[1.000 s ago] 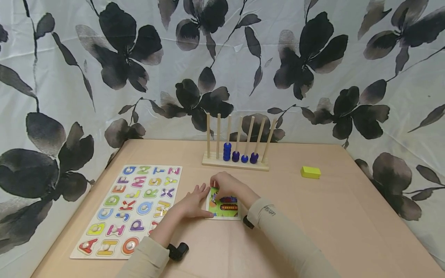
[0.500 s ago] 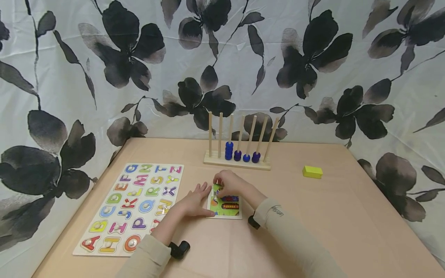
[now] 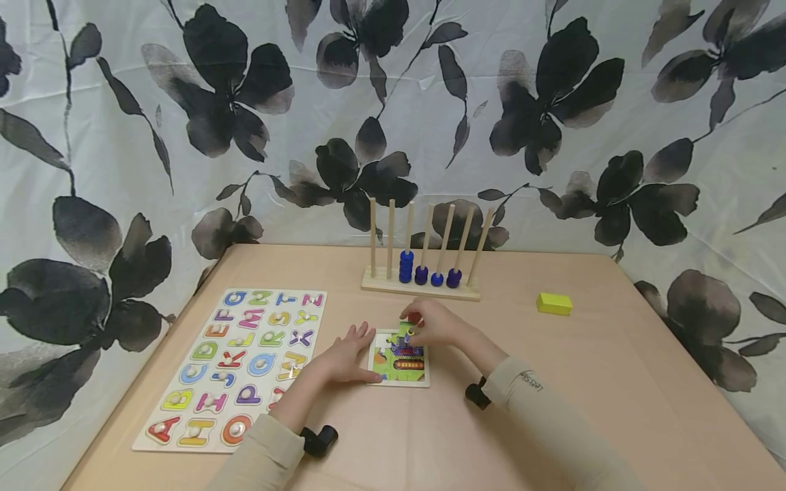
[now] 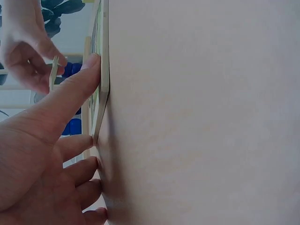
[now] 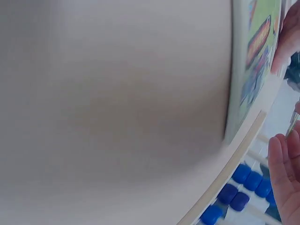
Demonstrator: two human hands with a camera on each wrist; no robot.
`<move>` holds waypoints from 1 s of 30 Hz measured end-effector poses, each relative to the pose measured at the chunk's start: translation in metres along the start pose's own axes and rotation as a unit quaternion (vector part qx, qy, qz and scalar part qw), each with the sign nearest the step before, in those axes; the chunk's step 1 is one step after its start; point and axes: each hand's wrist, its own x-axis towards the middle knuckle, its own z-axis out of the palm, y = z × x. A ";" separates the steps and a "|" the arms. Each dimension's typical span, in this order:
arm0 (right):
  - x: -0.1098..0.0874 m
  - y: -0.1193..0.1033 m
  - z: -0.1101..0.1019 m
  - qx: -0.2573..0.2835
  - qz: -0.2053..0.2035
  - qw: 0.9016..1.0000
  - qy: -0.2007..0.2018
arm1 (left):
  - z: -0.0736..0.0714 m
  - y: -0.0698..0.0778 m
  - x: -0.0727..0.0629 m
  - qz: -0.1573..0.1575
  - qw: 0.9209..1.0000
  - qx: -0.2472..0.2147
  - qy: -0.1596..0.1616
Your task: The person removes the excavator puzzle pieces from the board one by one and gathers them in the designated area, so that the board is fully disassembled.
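Note:
A small picture puzzle board [image 3: 408,375] with a colourful vehicle picture lies on the table in the middle of the head view. My left hand [image 3: 345,359] is spread at its left side, the thumb resting on the board's edge in the left wrist view. Above the board's upper part, my right hand [image 3: 437,323] pinches a thin puzzle piece [image 4: 53,74] between thumb and fingers. The left wrist view shows this piece raised off the board, its edge towards the camera. Most of its face is hard to make out.
A wooden letter puzzle board [image 3: 205,378] lies to the left, partly under my left forearm. Behind the hands stands a peg abacus [image 3: 420,292] with blue beads. A yellow block [image 3: 555,304] sits to the right. Floral cloth [image 3: 454,41] hangs beyond the table [image 3: 589,382].
My right hand has moved to the right across the picture board with the puzzle piece lifted in its fingers, uncovering the board's left part. My left hand stays at the board's edge.

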 end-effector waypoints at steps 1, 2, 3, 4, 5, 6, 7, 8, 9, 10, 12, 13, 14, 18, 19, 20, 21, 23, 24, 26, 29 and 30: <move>-0.003 0.002 -0.001 0.006 0.000 1.000 0.004 | 0.000 0.000 0.000 0.000 1.000 -0.003 0.001; -0.006 0.005 -0.003 0.010 0.003 1.000 0.006 | 0.000 0.000 0.000 0.000 1.000 -0.006 0.002; -0.008 0.008 -0.004 0.013 0.005 1.000 0.008 | 0.000 0.000 -0.001 0.001 1.000 -0.007 0.003; -0.011 0.010 -0.006 0.014 0.008 1.000 0.010 | 0.000 0.000 -0.001 0.002 1.000 -0.007 0.004; -0.013 0.012 -0.007 0.020 0.010 1.000 0.011 | 0.000 0.000 -0.001 0.004 1.000 -0.007 0.005; -0.016 0.015 -0.009 0.023 0.012 1.000 0.011 | 0.000 0.000 -0.001 0.006 1.000 -0.008 0.005; -0.019 0.017 -0.011 0.025 0.012 1.000 0.012 | 0.000 -0.001 -0.001 0.007 1.000 -0.008 0.005; -0.021 0.020 -0.013 0.025 0.012 1.000 0.012 | 0.000 -0.001 -0.001 0.007 1.000 -0.006 0.005; -0.023 0.022 -0.015 0.025 0.010 1.000 0.013 | 0.000 -0.002 -0.001 0.008 1.000 -0.004 0.004; -0.025 0.024 -0.017 0.025 0.009 1.000 0.013 | 0.000 -0.002 -0.001 0.008 1.000 -0.003 0.003; -0.030 0.029 -0.021 0.023 0.008 1.000 0.016 | 0.000 -0.002 -0.001 0.009 1.000 -0.003 0.001; -0.032 0.033 -0.022 0.022 0.008 1.000 0.018 | 0.000 -0.002 -0.001 0.011 1.000 -0.001 0.000; -0.034 0.036 -0.023 0.022 0.007 1.000 0.020 | 0.000 -0.002 -0.001 0.012 1.000 0.001 0.000; -0.041 0.050 -0.027 0.016 0.013 0.999 0.027 | 0.000 -0.001 -0.001 0.015 1.000 0.007 0.001; -0.043 0.053 -0.028 0.014 0.016 0.999 0.028 | 0.000 -0.001 0.000 0.013 1.000 0.011 0.002; -0.045 0.056 -0.029 0.012 0.019 0.999 0.028 | 0.000 -0.001 -0.001 0.013 1.000 0.012 0.002; -0.047 0.058 -0.030 0.011 0.025 0.999 0.028 | 0.000 0.000 -0.001 0.012 1.000 0.014 0.003; -0.051 0.063 -0.032 0.008 0.032 0.999 0.027 | 0.000 0.000 -0.001 0.012 1.000 0.016 0.005; -0.052 0.065 -0.032 0.009 0.038 0.999 0.026 | 0.000 0.001 -0.001 0.013 1.000 0.017 0.006; -0.055 0.070 -0.033 0.009 0.042 0.999 0.023 | 0.000 0.001 -0.001 0.015 1.000 0.018 0.008; -0.056 0.076 -0.034 0.009 0.053 0.998 0.019 | -0.001 0.001 -0.001 0.018 1.000 0.021 0.009; -0.057 0.078 -0.034 0.010 0.057 0.998 0.017 | -0.001 0.002 -0.001 0.018 1.000 0.023 0.010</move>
